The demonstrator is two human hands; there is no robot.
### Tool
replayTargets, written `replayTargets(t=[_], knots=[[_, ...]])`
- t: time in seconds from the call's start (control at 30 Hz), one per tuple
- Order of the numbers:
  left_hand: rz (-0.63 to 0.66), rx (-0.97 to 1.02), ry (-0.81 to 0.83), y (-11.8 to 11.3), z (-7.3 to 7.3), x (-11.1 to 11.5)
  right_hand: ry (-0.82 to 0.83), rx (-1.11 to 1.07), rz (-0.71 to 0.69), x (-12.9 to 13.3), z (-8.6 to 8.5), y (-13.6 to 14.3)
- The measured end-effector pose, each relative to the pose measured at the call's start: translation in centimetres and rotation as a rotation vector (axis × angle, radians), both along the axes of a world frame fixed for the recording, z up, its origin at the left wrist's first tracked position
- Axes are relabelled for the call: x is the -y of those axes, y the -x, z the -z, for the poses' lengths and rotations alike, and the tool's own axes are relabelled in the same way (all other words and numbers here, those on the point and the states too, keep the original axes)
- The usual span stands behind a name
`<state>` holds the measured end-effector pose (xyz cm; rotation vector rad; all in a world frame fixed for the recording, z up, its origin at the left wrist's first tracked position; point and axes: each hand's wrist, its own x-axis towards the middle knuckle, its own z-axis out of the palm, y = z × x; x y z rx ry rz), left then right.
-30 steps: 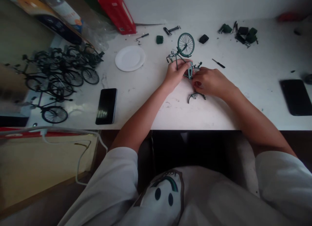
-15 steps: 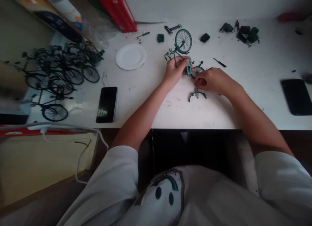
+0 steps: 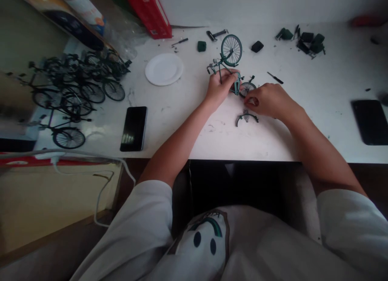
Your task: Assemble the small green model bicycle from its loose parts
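A green model bicycle (image 3: 231, 50) rests over the white table, one spoked wheel pointing away from me. My left hand (image 3: 220, 86) is closed around its frame near the middle. At the near end sits the other wheel (image 3: 247, 89), where the bent fingers of my right hand (image 3: 263, 99) are pinched together. Whether a small part lies between those fingertips is hidden. Just below my right hand lies a curved dark mudguard piece (image 3: 247, 117). A small screwdriver (image 3: 275, 77) lies beyond my right hand.
Several finished model bicycles (image 3: 72, 83) crowd the left side. Nearby are a white plate (image 3: 164, 69) and a phone (image 3: 133, 129). Small green parts (image 3: 312, 42) and a second screwdriver (image 3: 180, 42) lie at the back. A black phone-like slab (image 3: 370, 121) is at right, a red box (image 3: 148, 14) behind.
The whole view has shifted slightly. Both hands keep nearly the same pose on the model bicycle, with the right fingers still at its near wheel.
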<state>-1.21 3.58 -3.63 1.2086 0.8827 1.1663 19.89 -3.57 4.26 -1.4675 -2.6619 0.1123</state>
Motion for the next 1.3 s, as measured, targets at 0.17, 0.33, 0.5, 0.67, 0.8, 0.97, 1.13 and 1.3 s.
replayTargets(t=[0.17,0.33,0.5,0.67,0.8,0.97,1.13,1.3], knots=[[0.006,-0.003,-0.010,0.1,0.2,-0.1,0.001,0.024,-0.009,0.4,-0.3,0.3],[-0.013,-0.021,-0.042,0.0,0.1,0.0,0.005,0.048,-0.017,0.7,-0.8,0.7],[-0.025,-0.037,-0.027,-0.2,-0.1,0.0,-0.010,0.064,-0.038,0.5,-0.4,0.9],[-0.001,-0.017,0.019,-0.1,-0.7,0.4,-0.039,0.152,0.001,0.8,0.1,1.8],[-0.032,-0.007,0.041,-0.3,-1.3,0.7,-0.009,0.165,0.034,0.9,-0.1,1.9],[-0.041,-0.047,0.089,-0.5,-1.9,1.4,-0.012,-0.037,0.049,0.4,-1.1,0.6],[-0.041,-0.059,0.105,-0.8,-1.7,1.8,-0.135,-0.329,0.019,0.2,-1.3,0.1],[-0.025,-0.054,0.092,-1.2,-1.1,1.9,-0.176,-0.480,-0.005,-0.3,0.4,0.9]])
